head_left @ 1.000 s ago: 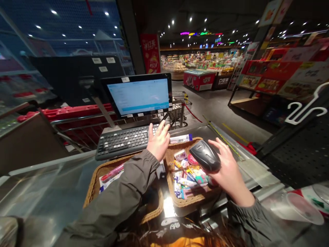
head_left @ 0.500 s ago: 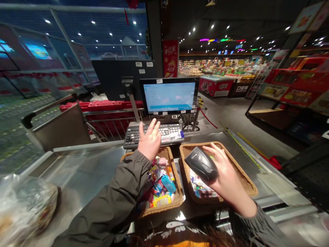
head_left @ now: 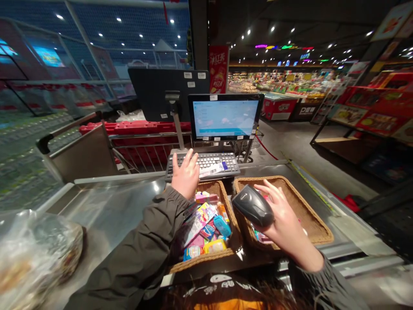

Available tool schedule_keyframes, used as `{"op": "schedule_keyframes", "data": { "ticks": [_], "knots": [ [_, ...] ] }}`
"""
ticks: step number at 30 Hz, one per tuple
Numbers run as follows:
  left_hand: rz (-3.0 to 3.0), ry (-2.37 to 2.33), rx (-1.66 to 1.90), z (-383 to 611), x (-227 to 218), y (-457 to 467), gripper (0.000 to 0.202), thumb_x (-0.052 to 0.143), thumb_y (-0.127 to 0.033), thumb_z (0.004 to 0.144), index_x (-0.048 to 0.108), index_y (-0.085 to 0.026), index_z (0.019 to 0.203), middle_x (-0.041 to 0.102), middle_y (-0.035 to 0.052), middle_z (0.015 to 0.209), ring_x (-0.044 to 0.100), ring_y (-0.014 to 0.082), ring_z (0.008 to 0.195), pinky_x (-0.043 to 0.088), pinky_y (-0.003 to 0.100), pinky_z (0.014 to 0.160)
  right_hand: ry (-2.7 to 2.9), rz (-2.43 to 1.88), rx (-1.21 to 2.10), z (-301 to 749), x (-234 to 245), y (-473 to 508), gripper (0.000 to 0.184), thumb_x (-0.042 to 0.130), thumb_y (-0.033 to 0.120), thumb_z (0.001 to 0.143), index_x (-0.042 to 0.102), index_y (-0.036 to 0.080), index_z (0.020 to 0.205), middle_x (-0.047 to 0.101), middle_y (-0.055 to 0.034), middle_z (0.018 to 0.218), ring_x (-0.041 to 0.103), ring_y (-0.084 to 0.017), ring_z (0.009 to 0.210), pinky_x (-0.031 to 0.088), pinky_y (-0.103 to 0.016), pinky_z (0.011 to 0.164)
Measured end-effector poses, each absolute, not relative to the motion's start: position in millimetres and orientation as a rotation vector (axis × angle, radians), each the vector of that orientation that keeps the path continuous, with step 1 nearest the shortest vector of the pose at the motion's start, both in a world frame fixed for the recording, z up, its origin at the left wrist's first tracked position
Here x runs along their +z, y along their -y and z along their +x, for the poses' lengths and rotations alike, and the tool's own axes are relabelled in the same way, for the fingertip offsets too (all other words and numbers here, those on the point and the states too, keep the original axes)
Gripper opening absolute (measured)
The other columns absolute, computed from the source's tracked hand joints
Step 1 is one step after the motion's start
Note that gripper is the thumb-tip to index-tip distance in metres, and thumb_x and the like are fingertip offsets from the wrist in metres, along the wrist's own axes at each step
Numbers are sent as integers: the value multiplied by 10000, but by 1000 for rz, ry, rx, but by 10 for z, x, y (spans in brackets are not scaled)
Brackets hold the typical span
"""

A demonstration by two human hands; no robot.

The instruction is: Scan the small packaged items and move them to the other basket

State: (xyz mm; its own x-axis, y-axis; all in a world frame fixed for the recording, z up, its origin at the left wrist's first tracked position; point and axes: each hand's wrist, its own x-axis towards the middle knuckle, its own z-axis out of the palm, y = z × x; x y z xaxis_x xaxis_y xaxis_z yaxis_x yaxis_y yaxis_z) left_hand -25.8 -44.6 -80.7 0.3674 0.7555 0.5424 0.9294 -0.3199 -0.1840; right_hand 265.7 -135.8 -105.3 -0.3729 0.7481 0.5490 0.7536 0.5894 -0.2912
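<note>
My left hand lies with fingers stretched over the left part of the grey keyboard, below the lit monitor. My right hand grips a black barcode scanner and holds it above the right wicker basket. The left wicker basket, between my arms, is filled with several small colourful packets.
A clear plastic bag with goods lies on the steel counter at the left. Red shopping baskets and a metal rail stand behind the keyboard. Shelves and an open aisle are at the right.
The view has swung to the left, bringing the plastic bag into sight. My left hand has settled onto the keyboard's left part. The scanner stays in my right hand.
</note>
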Motion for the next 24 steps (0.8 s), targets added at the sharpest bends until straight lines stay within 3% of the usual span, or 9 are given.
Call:
{"op": "schedule_keyframes", "data": {
  "ticks": [13, 20, 24],
  "knots": [
    [-2346, 1583, -157, -475, -1287, 368, 228, 546, -93, 794, 757, -147, 862, 660, 201, 1228, 407, 369, 1382, 108, 720, 1142, 2186, -1227, 14, 2674, -1054, 1417, 389, 625, 310, 797, 639, 218, 1174, 561, -166, 1353, 372, -406, 1394, 272, -738, 1085],
    [-2394, 1753, 55, -553, -1529, 311, 196, 718, -221, 703, 766, -136, 872, 693, 202, 1104, 422, 414, 1350, 60, 712, 1137, 2203, -1242, 16, 2757, -1061, 1431, 407, 657, 313, 787, 642, 184, 1173, 562, -171, 1353, 383, -412, 1382, 262, -735, 1094],
    [-2361, 1812, 185, -557, -1607, 304, 217, 715, -309, 734, 767, -150, 872, 706, 191, 1095, 458, 394, 1322, 97, 701, 1132, 2202, -1245, 36, 2811, -1054, 1444, 370, 644, 300, 789, 656, 205, 1146, 564, -159, 1350, 386, -404, 1381, 263, -731, 1095]
  ]
}}
